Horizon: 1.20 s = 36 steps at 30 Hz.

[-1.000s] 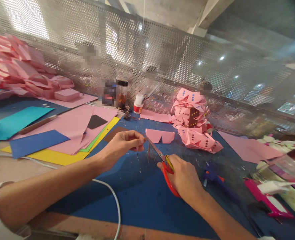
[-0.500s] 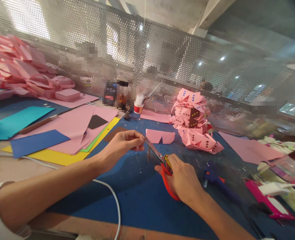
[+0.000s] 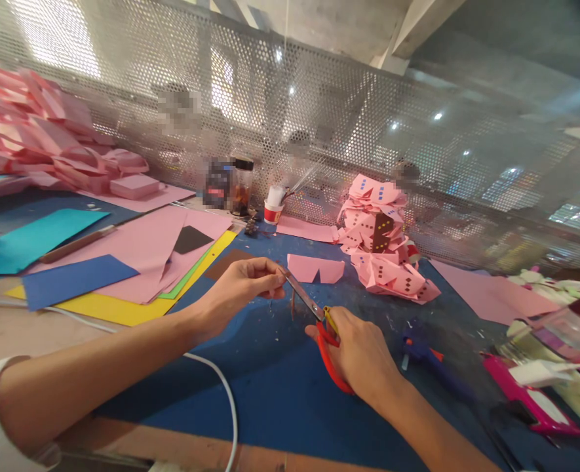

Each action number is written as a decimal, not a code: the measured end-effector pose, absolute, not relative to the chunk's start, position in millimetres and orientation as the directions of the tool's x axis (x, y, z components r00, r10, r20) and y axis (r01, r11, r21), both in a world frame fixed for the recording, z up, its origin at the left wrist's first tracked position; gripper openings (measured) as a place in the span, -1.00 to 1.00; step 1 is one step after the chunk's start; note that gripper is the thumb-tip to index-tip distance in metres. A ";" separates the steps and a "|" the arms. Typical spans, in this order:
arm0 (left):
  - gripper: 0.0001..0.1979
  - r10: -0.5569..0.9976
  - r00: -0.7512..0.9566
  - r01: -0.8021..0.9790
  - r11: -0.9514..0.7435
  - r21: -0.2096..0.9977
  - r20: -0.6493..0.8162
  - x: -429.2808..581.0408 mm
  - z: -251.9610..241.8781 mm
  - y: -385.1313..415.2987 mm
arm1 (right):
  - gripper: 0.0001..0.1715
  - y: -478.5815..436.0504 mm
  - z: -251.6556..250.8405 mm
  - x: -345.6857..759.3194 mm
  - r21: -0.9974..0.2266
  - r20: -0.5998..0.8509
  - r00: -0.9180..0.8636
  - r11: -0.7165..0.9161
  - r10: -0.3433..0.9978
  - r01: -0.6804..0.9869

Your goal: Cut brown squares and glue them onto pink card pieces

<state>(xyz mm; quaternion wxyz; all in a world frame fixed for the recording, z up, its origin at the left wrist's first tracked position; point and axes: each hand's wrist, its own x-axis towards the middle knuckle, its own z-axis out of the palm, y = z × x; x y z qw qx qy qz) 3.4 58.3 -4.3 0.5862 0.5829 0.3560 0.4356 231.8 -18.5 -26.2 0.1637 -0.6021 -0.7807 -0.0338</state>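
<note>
My right hand [image 3: 361, 354] grips red-handled scissors [image 3: 319, 328], their blades pointing up and left toward my left hand. My left hand [image 3: 243, 285] is pinched on a thin brown paper strip [image 3: 293, 303] that hangs down at the blades. Both hands hover above the blue mat [image 3: 270, 387]. A pink cut-out piece [image 3: 315, 268] lies just behind the hands.
A heap of pink dotted paper shapes [image 3: 383, 246] stands at the back right. Coloured sheets [image 3: 122, 262] lie at left, with folded pink boxes [image 3: 44, 144] behind. A jar [image 3: 241, 187] and small cup [image 3: 272, 206] stand by the mesh wall. A blue glue gun [image 3: 420, 351] and white cable [image 3: 225, 393] lie nearby.
The scissors and right hand have shifted slightly left and up toward the left hand. The left hand stays pinched on the strip.
</note>
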 end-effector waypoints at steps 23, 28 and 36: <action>-0.83 0.926 0.369 -0.089 -0.045 0.995 0.075 3.7 -2.5 57.4 | -0.64 -18.7 -26.6 232.4 -0.140 0.326 -0.199 0.255 0.924 0.957; -0.81 0.931 0.358 -0.077 -0.048 0.996 0.072 3.8 -0.6 56.6 | -0.67 -19.1 -26.6 232.6 -0.135 0.333 -0.207 0.264 0.920 0.955; -0.83 0.926 0.367 -0.121 -0.052 0.991 0.093 3.9 -1.6 57.3 | -0.73 -17.8 -27.0 233.0 -0.162 0.326 -0.202 0.265 0.923 0.951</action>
